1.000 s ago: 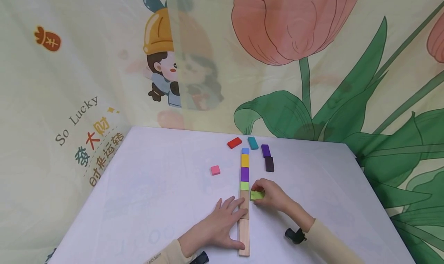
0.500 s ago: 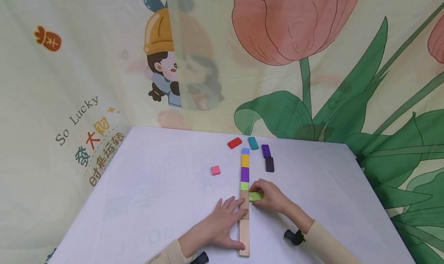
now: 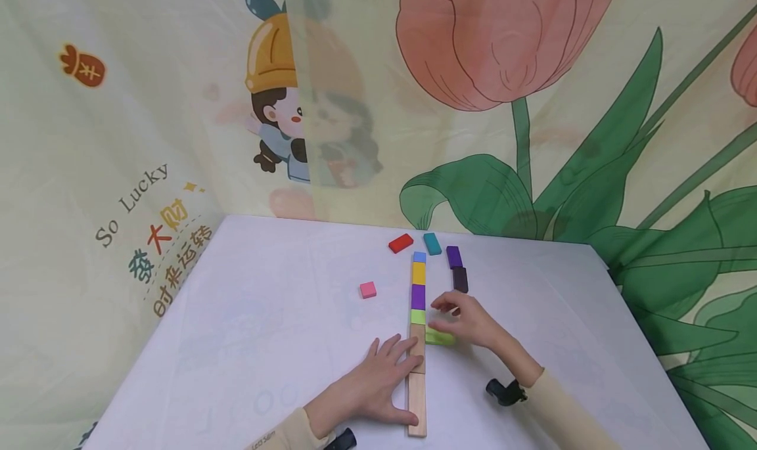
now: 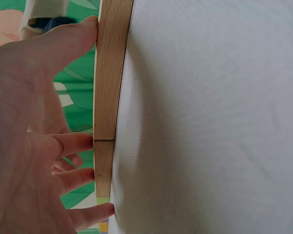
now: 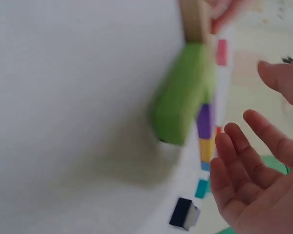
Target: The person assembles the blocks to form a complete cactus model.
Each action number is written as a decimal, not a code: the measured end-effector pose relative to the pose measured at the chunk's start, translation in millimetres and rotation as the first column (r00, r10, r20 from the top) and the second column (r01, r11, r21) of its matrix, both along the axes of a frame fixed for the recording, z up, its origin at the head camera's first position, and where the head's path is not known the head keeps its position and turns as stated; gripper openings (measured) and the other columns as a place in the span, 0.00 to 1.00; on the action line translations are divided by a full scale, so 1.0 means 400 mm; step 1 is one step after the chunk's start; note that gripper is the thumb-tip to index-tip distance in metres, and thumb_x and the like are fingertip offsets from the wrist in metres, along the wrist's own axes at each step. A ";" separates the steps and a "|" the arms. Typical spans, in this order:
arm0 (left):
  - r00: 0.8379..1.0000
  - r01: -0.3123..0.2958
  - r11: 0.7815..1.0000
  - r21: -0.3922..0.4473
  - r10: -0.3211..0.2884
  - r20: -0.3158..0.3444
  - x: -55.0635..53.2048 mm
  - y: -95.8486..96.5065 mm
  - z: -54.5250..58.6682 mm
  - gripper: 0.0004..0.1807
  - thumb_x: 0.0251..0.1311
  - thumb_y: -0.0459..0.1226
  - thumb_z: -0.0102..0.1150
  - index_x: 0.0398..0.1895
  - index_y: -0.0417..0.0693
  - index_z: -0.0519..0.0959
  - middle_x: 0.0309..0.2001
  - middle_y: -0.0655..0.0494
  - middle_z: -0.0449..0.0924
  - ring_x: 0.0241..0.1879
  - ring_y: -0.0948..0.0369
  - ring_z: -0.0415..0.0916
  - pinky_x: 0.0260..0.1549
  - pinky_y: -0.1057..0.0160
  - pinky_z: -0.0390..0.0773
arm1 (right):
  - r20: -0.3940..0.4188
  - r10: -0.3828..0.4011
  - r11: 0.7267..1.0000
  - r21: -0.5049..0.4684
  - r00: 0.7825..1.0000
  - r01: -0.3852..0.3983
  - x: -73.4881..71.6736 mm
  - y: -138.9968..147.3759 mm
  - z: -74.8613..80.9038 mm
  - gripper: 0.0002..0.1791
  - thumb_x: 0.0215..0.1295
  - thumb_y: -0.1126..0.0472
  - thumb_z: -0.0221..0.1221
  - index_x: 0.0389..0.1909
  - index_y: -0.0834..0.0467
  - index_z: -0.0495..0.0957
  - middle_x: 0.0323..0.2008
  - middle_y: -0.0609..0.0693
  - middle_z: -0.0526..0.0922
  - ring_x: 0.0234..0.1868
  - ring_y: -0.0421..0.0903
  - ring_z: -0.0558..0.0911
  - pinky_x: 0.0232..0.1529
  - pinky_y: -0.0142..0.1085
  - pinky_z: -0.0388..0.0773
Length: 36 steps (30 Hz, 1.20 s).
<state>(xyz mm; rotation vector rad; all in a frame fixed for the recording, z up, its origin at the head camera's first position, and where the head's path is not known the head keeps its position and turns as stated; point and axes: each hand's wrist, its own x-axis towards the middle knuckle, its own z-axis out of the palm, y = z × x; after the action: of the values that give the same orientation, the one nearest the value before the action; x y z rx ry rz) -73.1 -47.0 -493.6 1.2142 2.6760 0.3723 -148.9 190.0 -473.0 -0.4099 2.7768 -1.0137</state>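
Observation:
A straight row of blocks runs away from me in the head view. Nearest is a long plain wooden block [image 3: 416, 404], then a second wooden block [image 3: 417, 332]. Beyond them come a short light green block [image 3: 417, 316], a purple block [image 3: 418, 297], a yellow block [image 3: 418, 273] and a blue block [image 3: 419, 257]. My left hand [image 3: 377, 384] rests with spread fingers and thumb on the two wooden blocks. A longer green block [image 3: 439, 338] lies crosswise, its end against the second wooden block's right side. Just above it, my right hand [image 3: 470, 320] holds nothing, fingers loosely bent.
Left of the row sits a pink block [image 3: 368, 290]. Around its far end lie a red block [image 3: 401, 243], a teal block [image 3: 432, 244], a dark purple block [image 3: 454, 257] and a black block [image 3: 460, 279]. A printed cloth [image 3: 349, 95] hangs behind the white table [image 3: 266, 318].
My right hand slid the green block left against the wooden block, then let go and rose slightly away. My left hand has stayed in place.

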 end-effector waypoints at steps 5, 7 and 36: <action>1.000 -0.004 1.000 -0.002 0.004 0.016 -0.001 0.001 -0.004 0.49 0.45 0.71 0.58 0.69 0.59 0.63 0.75 0.51 0.55 0.73 0.45 0.56 0.62 0.34 0.65 | -0.095 -0.274 0.962 -0.006 0.957 0.275 -0.073 0.041 0.024 0.16 0.62 0.56 0.63 0.46 0.63 0.79 0.43 0.59 0.81 0.43 0.53 0.81 0.45 0.44 0.81; 1.000 -0.006 1.000 0.000 0.006 0.012 -0.001 0.001 -0.006 0.49 0.45 0.71 0.58 0.69 0.59 0.63 0.75 0.51 0.55 0.72 0.45 0.56 0.62 0.33 0.65 | -0.098 -0.364 0.930 0.016 0.926 0.367 -0.107 0.059 0.016 0.19 0.63 0.57 0.62 0.49 0.66 0.77 0.45 0.64 0.80 0.45 0.58 0.80 0.44 0.47 0.80; 1.000 -0.011 1.000 -0.001 0.012 0.027 -0.004 0.007 -0.011 0.49 0.45 0.71 0.58 0.70 0.60 0.63 0.75 0.52 0.54 0.73 0.46 0.56 0.62 0.33 0.63 | 0.174 -0.384 0.920 0.149 0.907 0.361 -0.047 0.034 -0.005 0.26 0.54 0.54 0.68 0.50 0.63 0.74 0.36 0.59 0.78 0.37 0.50 0.75 0.30 0.33 0.76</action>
<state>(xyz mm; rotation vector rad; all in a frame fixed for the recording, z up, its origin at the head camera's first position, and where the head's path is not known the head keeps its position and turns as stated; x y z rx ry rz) -74.8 -44.3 -498.0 1.1854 2.6611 0.3862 -167.9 203.5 -474.8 0.2417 2.7634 -0.8978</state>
